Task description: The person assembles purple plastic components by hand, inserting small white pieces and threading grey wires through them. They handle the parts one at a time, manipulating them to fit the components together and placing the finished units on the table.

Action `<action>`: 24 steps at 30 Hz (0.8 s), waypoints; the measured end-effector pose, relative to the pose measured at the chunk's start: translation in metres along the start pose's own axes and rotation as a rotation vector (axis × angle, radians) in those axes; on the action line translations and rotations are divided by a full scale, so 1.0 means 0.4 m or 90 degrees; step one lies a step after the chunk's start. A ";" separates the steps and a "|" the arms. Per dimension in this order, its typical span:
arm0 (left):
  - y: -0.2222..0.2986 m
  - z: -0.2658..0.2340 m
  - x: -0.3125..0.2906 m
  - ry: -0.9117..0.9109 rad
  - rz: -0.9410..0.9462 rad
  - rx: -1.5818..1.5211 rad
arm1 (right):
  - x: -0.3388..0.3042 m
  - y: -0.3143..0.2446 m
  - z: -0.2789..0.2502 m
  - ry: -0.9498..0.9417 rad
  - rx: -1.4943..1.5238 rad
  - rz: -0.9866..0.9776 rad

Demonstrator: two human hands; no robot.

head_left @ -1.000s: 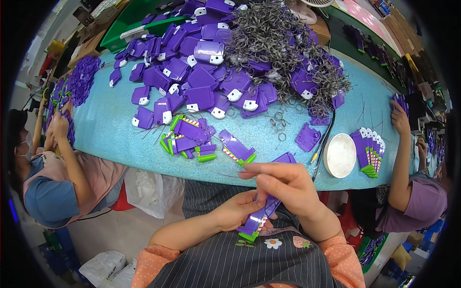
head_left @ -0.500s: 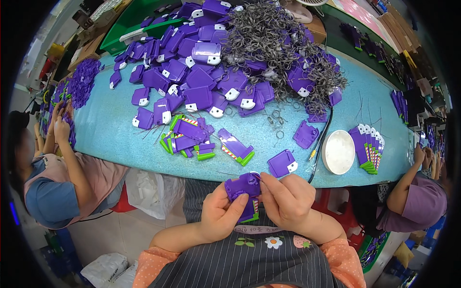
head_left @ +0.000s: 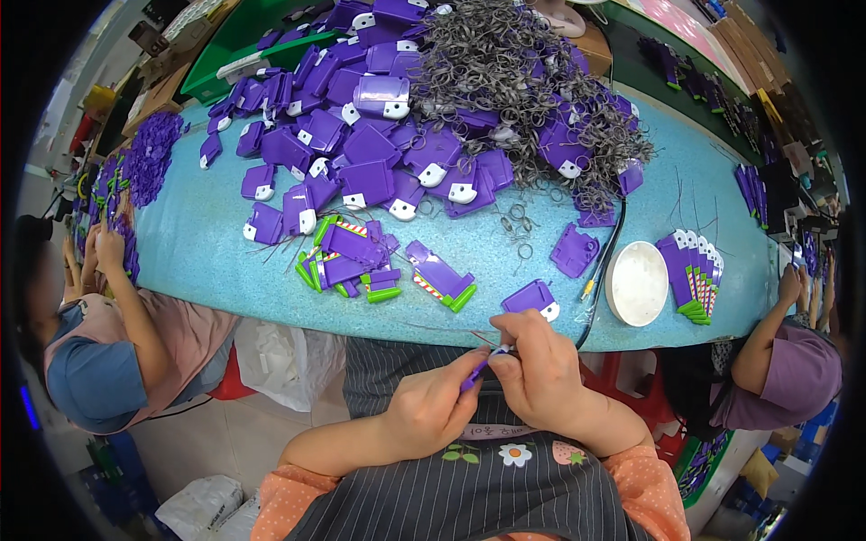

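Just past my apron, my left hand (head_left: pixel 431 401) is closed on a purple plastic wing-shaped part (head_left: pixel 473 375), now turned edge-on so that little of it shows. My right hand (head_left: pixel 545 368) pinches the same part at its white tip, and the fingers of both hands almost meet there. A thin reddish wire (head_left: pixel 484 337) sticks out by the fingertips. Nearest on the table lies a purple piece with a white corner (head_left: pixel 530 299). To its left is a purple part with a green end and striped edge (head_left: pixel 439 273).
Purple pieces (head_left: pixel 370 149) and a tangle of grey ring springs (head_left: pixel 505 68) are heaped at the back. A white bowl (head_left: pixel 637 283) stands right, beside a fan of wired parts (head_left: pixel 693 275). A black cable (head_left: pixel 606 261) crosses the blue table. Co-workers (head_left: pixel 99 334) sit on both sides.
The purple part has been turned from face-up to edge-on between my hands. My right hand has risen slightly, and its fingers have shifted onto the white tip.
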State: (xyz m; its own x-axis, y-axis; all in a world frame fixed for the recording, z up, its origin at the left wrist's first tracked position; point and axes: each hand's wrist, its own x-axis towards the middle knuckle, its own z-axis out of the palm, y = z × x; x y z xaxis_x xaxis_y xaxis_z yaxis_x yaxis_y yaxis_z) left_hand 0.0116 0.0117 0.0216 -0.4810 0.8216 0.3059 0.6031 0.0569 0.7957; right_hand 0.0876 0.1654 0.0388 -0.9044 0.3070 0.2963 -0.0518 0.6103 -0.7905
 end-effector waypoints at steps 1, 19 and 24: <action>-0.002 -0.001 0.000 -0.011 0.013 0.008 | 0.005 0.003 0.002 -0.014 0.054 0.023; -0.005 0.008 0.017 0.133 0.040 0.078 | -0.029 0.037 0.032 -0.025 0.268 0.097; -0.011 0.014 -0.007 0.075 -0.222 -0.291 | -0.043 0.038 0.044 -0.003 0.260 0.085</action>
State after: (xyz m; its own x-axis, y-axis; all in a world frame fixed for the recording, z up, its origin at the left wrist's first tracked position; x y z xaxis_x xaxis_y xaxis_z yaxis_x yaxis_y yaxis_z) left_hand 0.0138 0.0123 0.0146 -0.6846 0.7286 0.0207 0.0729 0.0402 0.9965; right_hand 0.0949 0.1564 0.0123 -0.9162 0.3601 0.1760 -0.0973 0.2261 -0.9692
